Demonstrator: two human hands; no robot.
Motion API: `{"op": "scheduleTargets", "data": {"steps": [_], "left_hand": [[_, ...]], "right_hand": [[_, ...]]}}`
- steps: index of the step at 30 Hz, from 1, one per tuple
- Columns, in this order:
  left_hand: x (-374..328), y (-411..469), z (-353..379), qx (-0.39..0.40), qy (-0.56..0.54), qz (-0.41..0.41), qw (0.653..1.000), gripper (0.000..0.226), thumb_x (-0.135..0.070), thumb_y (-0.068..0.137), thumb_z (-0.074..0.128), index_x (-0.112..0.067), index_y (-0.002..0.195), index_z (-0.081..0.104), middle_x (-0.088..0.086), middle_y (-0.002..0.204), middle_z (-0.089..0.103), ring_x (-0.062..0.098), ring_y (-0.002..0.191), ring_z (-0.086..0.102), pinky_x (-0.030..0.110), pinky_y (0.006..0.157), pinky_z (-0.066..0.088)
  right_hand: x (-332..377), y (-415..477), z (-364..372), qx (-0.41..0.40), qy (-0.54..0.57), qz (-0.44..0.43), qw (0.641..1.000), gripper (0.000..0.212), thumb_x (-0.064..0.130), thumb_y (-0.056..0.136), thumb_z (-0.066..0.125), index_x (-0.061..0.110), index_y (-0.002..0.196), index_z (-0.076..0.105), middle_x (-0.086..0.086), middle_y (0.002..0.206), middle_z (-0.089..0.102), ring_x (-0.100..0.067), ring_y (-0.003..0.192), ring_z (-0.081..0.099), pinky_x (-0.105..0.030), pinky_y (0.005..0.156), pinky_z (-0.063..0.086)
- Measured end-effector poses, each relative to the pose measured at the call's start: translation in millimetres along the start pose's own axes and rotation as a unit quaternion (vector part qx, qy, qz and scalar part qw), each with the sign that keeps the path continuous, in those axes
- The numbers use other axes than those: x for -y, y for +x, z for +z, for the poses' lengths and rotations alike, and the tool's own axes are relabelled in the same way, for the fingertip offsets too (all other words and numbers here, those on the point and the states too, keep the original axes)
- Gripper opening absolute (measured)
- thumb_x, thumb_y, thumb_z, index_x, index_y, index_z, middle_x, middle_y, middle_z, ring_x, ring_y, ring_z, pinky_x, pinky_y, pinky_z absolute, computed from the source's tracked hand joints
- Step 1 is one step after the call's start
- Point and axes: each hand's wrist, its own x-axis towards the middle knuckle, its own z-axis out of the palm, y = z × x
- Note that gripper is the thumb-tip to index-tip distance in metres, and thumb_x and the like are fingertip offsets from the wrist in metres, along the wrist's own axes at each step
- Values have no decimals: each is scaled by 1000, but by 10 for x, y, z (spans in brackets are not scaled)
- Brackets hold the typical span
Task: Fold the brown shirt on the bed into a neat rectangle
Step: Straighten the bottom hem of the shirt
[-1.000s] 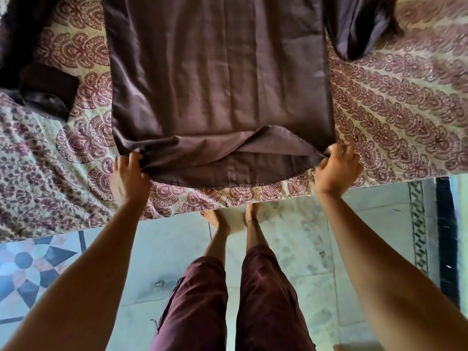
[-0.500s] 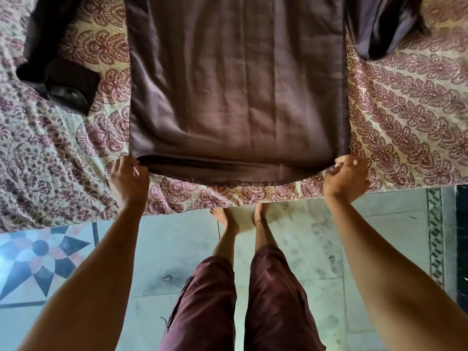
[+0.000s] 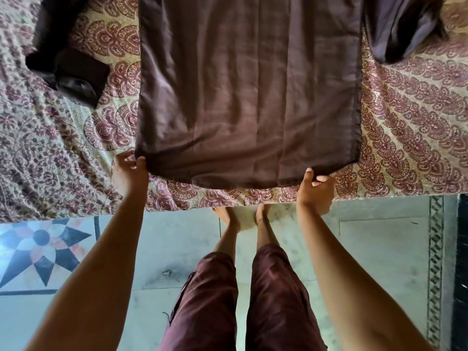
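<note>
The brown shirt (image 3: 248, 97) smoothed flat
Its bunched near edge now lies straight; left hand (image 3: 129, 173) and right hand (image 3: 315, 192) each pinch it, seemingly ready to fold.

Cropped at top edge — far end of brown shirt (image 3: 248, 97); partly tucked under hem — fingertips of left hand (image 3: 129, 173).

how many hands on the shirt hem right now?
2. Left hand pinches the brown shirt at its near-left corner; right hand pinches the near hem, just short of the near-right corner. Neither is hidden.
</note>
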Motion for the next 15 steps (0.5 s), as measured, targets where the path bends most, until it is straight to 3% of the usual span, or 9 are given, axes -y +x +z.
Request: {"op": "scheduleTargets", "data": {"steps": [3,5,7,9,11,13,15], "left_hand": [[13,144,-5,24,-26,-60,998,29,-24,77,67,-7,100,62,19,95,68,30,85,64,43,78,54],[-9,146,-28,32,-41,-61,997,11,-19,80,69,-11,85,63,10,79,65,21,71,58,32,66,50],[16,156,-26,35,-68,-72,995,20,-14,82,68,-22,70,54,0,65,54,13,57,49,24,54,42],[12,111,-32,23,-80,-76,994,28,-13,83,68,-25,68,48,0,66,54,12,54,49,22,51,41],[-12,38,-42,-25,-20,-37,999,19,-18,79,71,-21,79,52,9,89,64,22,72,58,25,63,41],[-19,-38,-49,-67,62,8,996,30,-26,79,68,-11,101,55,16,120,56,30,103,55,31,78,39],[-58,-157,-18,-72,131,83,985,32,-28,86,57,-9,111,52,18,128,48,32,113,47,38,87,38]], "right_hand": [[-3,73,54,13,27,52,998,29,35,91,53,10,104,60,-9,108,66,-29,103,59,-31,72,35],[-25,130,34,13,11,51,999,25,33,92,52,13,101,63,-10,110,65,-32,104,58,-32,73,36],[-72,144,-11,9,-4,48,999,22,30,92,51,13,101,61,-10,112,64,-33,105,57,-35,77,40],[-129,119,-53,3,-8,59,998,20,25,92,51,11,103,59,-11,114,62,-34,106,56,-38,79,42],[-160,86,-76,-14,-21,38,999,20,22,92,50,9,105,57,-12,116,59,-34,106,56,-40,78,43],[-161,70,-78,-54,-35,-33,997,21,17,89,50,7,106,56,-15,116,56,-36,104,54,-41,75,41],[-131,62,-56,-101,-47,-149,983,25,15,84,53,4,107,55,-20,110,54,-37,101,50,-42,78,36]]}}
